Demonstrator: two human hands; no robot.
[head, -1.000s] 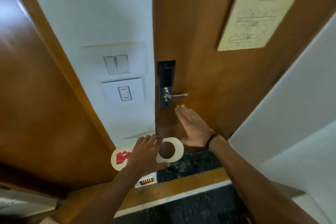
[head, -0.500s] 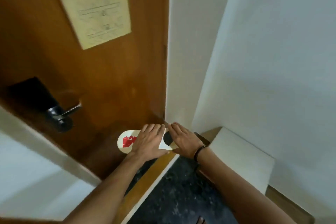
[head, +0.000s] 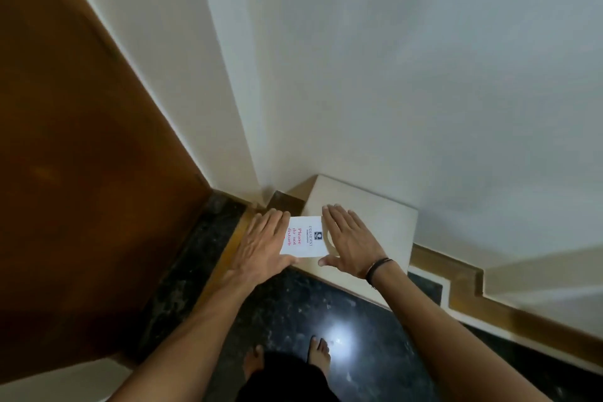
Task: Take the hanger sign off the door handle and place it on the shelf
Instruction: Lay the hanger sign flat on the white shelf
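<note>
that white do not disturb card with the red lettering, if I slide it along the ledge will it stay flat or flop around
The white card hanger sign with red lettering looks thin and flat, so it is probably light and fairly stiff. The cream shelf ledge looks smooth, so it would likely slide easily. It seems to overhang the ledge's near edge by the left hand, so a nudge might tip it off.

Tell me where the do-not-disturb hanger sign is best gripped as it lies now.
Probably the near short edge of the hanger sign, pinched from the person's side: it seems to reach the shelf lip, and both long sides are flanked by the left hand and right hand.
</note>
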